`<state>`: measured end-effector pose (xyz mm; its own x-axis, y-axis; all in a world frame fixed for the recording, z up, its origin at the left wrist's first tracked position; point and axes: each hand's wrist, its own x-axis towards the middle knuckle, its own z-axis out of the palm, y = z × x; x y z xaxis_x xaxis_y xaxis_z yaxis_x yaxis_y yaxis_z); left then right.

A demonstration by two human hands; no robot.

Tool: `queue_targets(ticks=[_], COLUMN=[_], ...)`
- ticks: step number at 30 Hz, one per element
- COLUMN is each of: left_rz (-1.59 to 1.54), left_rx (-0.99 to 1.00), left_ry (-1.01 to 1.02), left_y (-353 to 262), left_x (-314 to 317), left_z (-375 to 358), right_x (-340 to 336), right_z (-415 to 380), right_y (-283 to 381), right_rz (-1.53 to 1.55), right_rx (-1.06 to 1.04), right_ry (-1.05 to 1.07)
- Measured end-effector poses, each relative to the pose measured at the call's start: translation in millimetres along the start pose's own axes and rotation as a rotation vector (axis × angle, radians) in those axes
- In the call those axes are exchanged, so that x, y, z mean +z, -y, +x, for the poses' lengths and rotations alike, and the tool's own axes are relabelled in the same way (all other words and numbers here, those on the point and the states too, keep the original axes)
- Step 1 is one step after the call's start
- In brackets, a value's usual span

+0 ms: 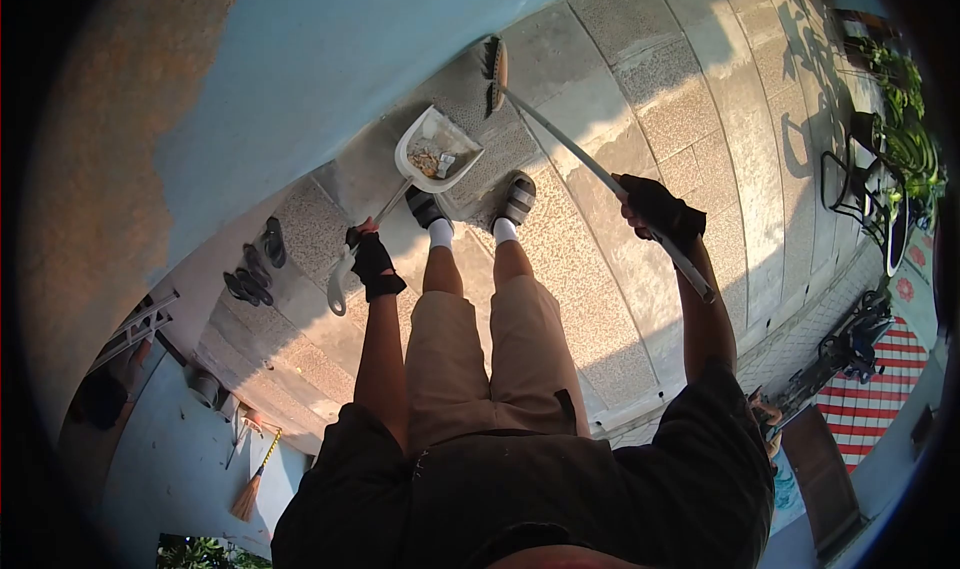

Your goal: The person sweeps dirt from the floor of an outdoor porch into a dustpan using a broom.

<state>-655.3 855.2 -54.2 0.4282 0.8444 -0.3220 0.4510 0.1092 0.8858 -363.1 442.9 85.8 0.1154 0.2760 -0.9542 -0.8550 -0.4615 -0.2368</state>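
Note:
My left hand (371, 261), in a black fingerless glove, is closed round the handle of a white dustpan (404, 159). Bits of debris (432, 162) lie in the pan, which is on the paving just beyond my feet. My right hand (660, 212), also in a black glove, grips the long grey handle of a broom (565, 141). The broom's head (496, 77) is at the foot of the blue wall, beyond the dustpan and a little to its right, not touching it.
Several dark sandals (250, 274) lie on the left by the wall (290, 69). A straw broom (250, 494) leans at the lower left. A black metal chair (855, 174), plants (905, 119) and a bicycle (850, 344) are on the right.

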Motion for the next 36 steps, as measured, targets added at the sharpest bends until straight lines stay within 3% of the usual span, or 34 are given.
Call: queue_targets(ticks=[1, 3, 6, 9, 14, 16, 20, 23, 24, 31, 32, 35, 36], left_rz=[-0.001, -0.02, -0.027, 0.026, -0.042, -0.089, -0.065, -0.136, -0.166, -0.112, -0.116, -0.123, -0.121], left_rx=[0.001, 0.014, 0.0, 0.021, -0.001, 0.009, -0.007, -0.038, -0.039, 0.022, 0.017, 0.025, 0.031], left_ry=[-0.004, 0.006, -0.008, -0.015, -0.082, -0.092, -0.105, -0.113, -0.121, -0.093, -0.095, -0.088, -0.076], left_y=[-2, -3, -5, -7, -10, -4, 1, -3, -4, -1, 0, 0, 0], left_x=[0, 0, 1, 1, 1, -1, -9, -10, -11, -14, -13, -10, -9], left_z=[1, -1, -6, -9, -21, -24, -29, -24, -24, -29, -33, -38, -39], right_x=[-1, 11, 8, 10, 3, 3, 24, 8, 25, 36, 25, 39, 33], right_z=[2, 16, 66, 62, 8, -2, 29, 66, 47, -22, -12, 12, 26], right_y=[0, 4, 4, 2, -6, -6, 9, 1, 17, 1, -20, 13, 13], right_rz=[-0.018, -0.174, -0.062, -0.012, -0.05, -0.117, -0.423, -0.248, -0.296, -0.459, -0.463, -0.549, -0.432], right_rx=[-0.018, -0.046, -0.002, -0.111, -0.033, -0.089, -0.174, -0.332, -0.21, -0.041, -0.18, -0.108, -0.211], right_ry=[0.086, 0.003, -0.012, -0.072, -0.051, 0.072, -0.007, -0.033, -0.068, -0.146, -0.201, -0.082, -0.044])
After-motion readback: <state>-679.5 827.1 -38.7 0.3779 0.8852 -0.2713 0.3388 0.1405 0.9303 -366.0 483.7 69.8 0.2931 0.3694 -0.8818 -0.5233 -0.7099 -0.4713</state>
